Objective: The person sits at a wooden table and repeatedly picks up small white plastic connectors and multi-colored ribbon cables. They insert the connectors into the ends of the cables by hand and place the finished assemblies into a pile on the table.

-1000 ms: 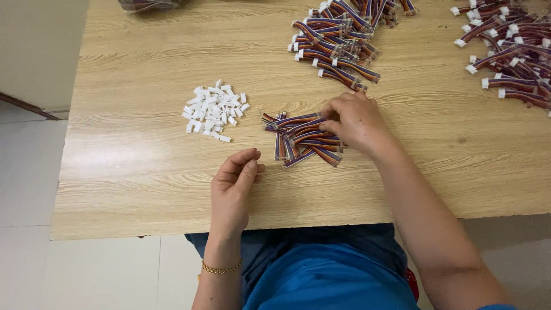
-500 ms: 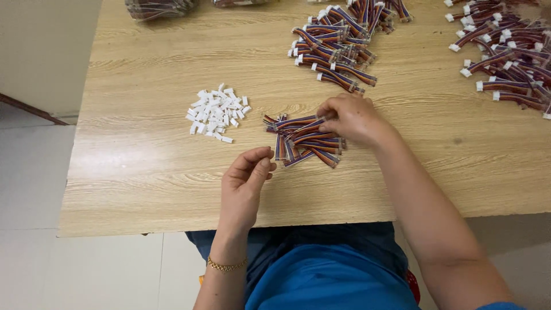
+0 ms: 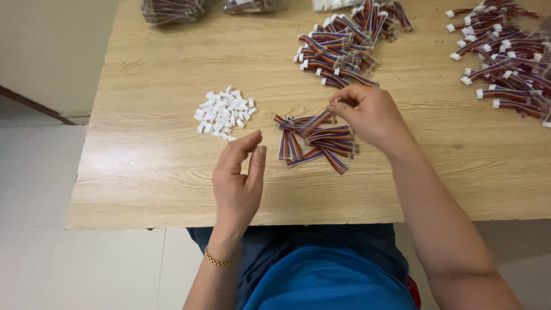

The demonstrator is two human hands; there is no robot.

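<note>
A small pile of short multicoloured ribbon cables (image 3: 314,142) lies on the wooden table (image 3: 143,172) in front of me. My right hand (image 3: 370,115) pinches one cable of this pile at its far end and lifts it slightly. My left hand (image 3: 238,181) hovers above the table's near edge, fingers loosely apart, holding nothing. A heap of small white plastic connectors (image 3: 224,113) lies to the left of the cable pile, beyond my left hand.
A larger heap of cables with white connectors fitted (image 3: 344,43) lies further back, and another heap (image 3: 505,63) at the far right. Clear bags of cables (image 3: 172,10) sit at the back edge. The table's left and near edges drop to a tiled floor (image 3: 51,264).
My right hand has closed on one cable at the pile's far side and raised it. My left hand has lifted off the table and opened a little.
</note>
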